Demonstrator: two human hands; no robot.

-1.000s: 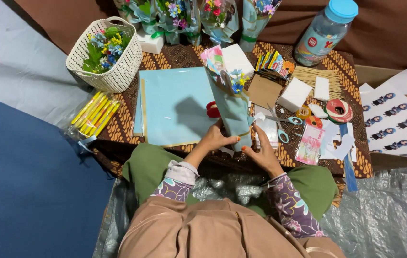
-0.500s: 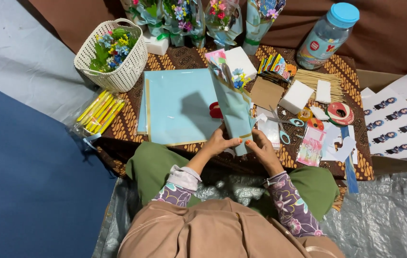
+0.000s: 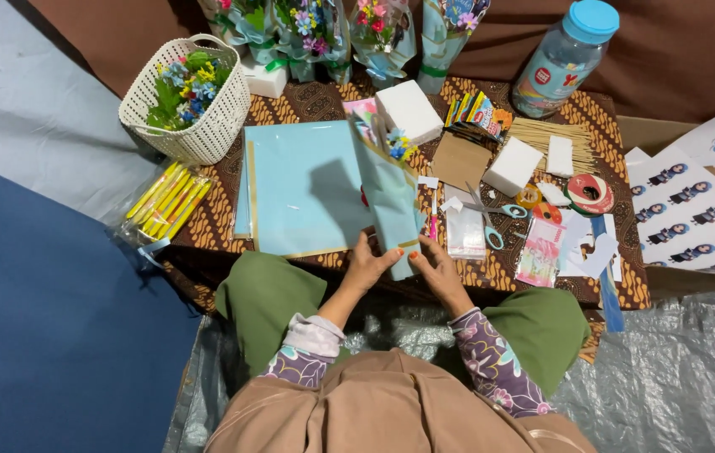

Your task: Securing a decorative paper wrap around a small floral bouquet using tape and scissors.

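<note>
The left hand [image 3: 367, 267] and right hand [image 3: 437, 270] each pinch the base of a light-blue paper wrap [image 3: 391, 201] already rolled round small flowers [image 3: 398, 144]; it stands over the patterned surface [image 3: 307, 105]. No ribbon shows on it yet; finished bouquets [image 3: 324, 29] stand behind, flat sheets [image 3: 303, 184] lie unused.

A low table covered with brown batik-patterned cloth [image 3: 307, 105] lies in front of the seated person. On it, to the left, lies a stack of pale blue paper sheets [image 3: 299, 189]; a white woven plastic basket [image 3: 206, 134] holding small artificial flowers stands at the table's far left corner. Between the left hand [image 3: 367, 267] and the right hand [image 3: 435, 270], at the near edge, stands a light blue paper cone wrap [image 3: 393, 201]. Right of it lie blue-handled scissors [image 3: 487, 220], white foam blocks [image 3: 513, 166] and rolls of tape [image 3: 588, 191]. A clear plastic jar with a blue lid [image 3: 563, 54] stands at the far right.
</note>
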